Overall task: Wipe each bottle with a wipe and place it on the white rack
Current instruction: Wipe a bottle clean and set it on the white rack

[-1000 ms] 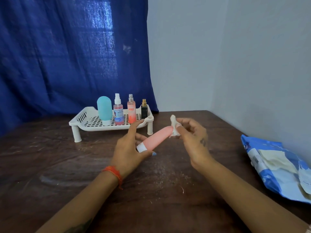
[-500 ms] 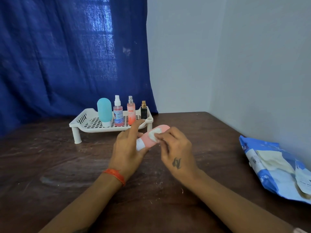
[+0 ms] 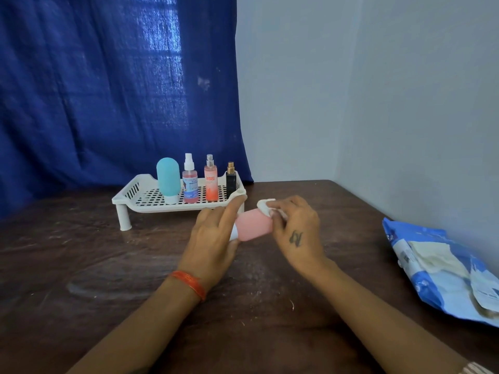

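Left hand (image 3: 213,236) grips a pink, soft plastic squeeze bottle (image 3: 253,225) at table centre; right hand (image 3: 294,228) pinches a folded white wipe (image 3: 264,206) against its far end.
The white slotted plastic rack (image 3: 151,198) stands at eleven o'clock; turning the bottle should let the wipe reach every side.

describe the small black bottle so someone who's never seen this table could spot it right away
Find the white rack standing on legs at the back of the dark table, before the blue curtain. Four bottles stand on it in a row; the black bottle is the rightmost. It is the shortest, squarish and dark with a gold top, beside the taller orange spray bottle.
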The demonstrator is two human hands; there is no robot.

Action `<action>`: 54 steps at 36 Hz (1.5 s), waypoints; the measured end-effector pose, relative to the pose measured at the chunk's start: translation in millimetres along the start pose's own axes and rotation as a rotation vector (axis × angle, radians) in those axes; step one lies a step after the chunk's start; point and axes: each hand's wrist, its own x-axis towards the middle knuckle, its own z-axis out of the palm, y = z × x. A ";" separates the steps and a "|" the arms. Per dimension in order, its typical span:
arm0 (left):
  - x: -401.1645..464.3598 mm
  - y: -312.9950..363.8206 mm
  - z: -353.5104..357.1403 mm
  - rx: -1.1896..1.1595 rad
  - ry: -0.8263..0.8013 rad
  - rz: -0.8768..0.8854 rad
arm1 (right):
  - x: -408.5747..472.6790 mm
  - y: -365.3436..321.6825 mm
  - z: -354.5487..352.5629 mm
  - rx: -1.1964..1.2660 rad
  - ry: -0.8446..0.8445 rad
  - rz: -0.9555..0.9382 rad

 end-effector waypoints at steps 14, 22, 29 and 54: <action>-1.9 -3.9 3.0 -0.114 0.014 -0.008 | -14.4 -15.6 7.5 0.132 -0.184 -0.301; -0.4 -15.4 2.1 -0.135 0.069 -0.121 | -5.3 12.6 -6.3 0.164 -0.222 -0.296; 0.4 -15.6 0.6 -0.143 0.099 -0.231 | 1.2 28.1 -6.4 0.032 -0.291 0.115; 0.7 -14.8 -0.6 -0.198 0.074 -0.313 | 56.3 -16.5 -6.9 0.543 -0.648 0.544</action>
